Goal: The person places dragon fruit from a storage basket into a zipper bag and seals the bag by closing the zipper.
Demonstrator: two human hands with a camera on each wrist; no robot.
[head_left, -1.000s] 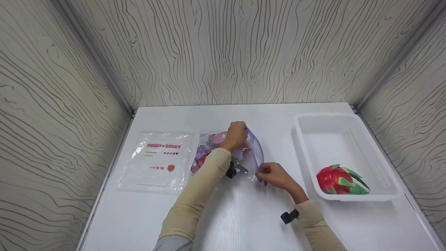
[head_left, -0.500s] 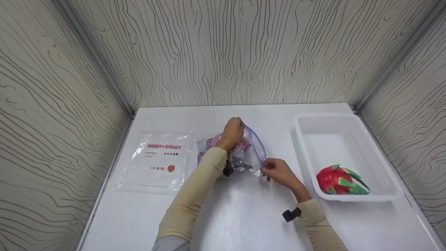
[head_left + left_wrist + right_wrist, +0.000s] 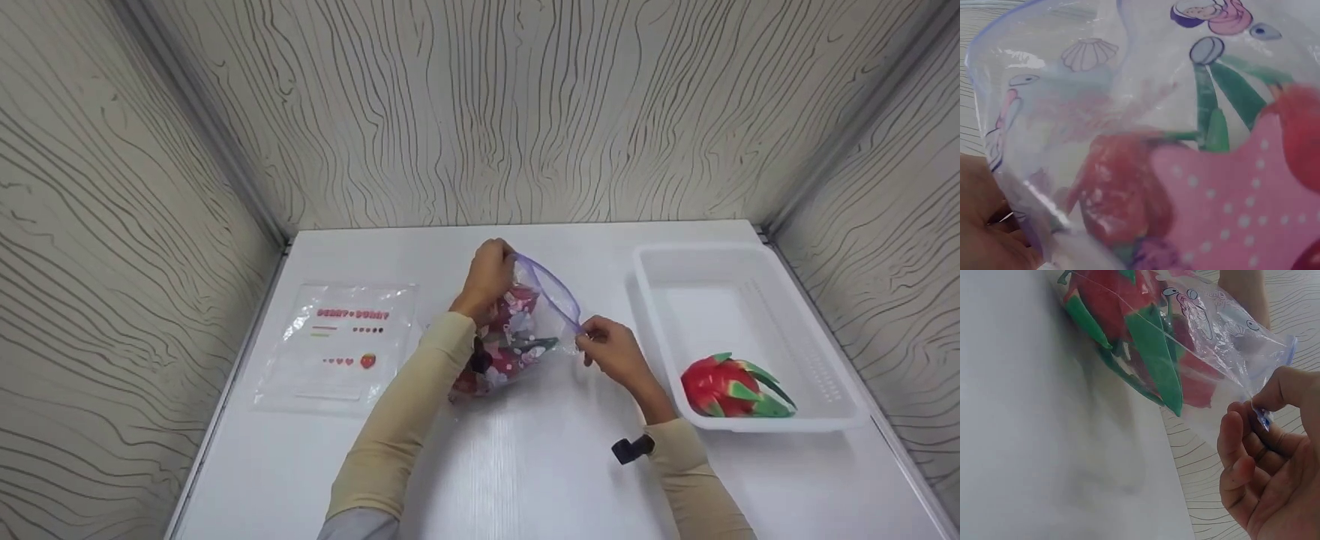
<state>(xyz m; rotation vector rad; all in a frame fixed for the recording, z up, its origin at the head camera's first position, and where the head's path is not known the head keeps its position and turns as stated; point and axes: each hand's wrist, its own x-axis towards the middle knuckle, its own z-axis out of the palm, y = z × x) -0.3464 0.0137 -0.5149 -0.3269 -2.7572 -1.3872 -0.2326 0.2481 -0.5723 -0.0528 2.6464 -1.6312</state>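
Observation:
A clear zip bag (image 3: 517,360) with a purple rim hangs between my two hands, its mouth spread. Pink starfish and shells are printed on its film, plain in the left wrist view. Inside sit red fruit (image 3: 1109,304) with green pointed leaves, like dragon fruit, bunched toward the bottom. My left hand (image 3: 489,277) grips the far end of the rim; its fingertips are mostly hidden in the head view. At the near corner, my right hand (image 3: 611,351) pinches the rim between thumb and forefinger, as the right wrist view (image 3: 1275,461) shows.
On the left of the white table (image 3: 480,480) lies a flat clear bag (image 3: 345,390) with red lettering. A white basket (image 3: 652,300) stands on the right, with a red and green dragon fruit (image 3: 727,386) in it. Wood-grain panels (image 3: 480,112) enclose the table.
Both hands have moved up in the head view, the right one also rightward and the left one leftward. The bag has gone from lying fairly flat to hanging, its contents gathered low.

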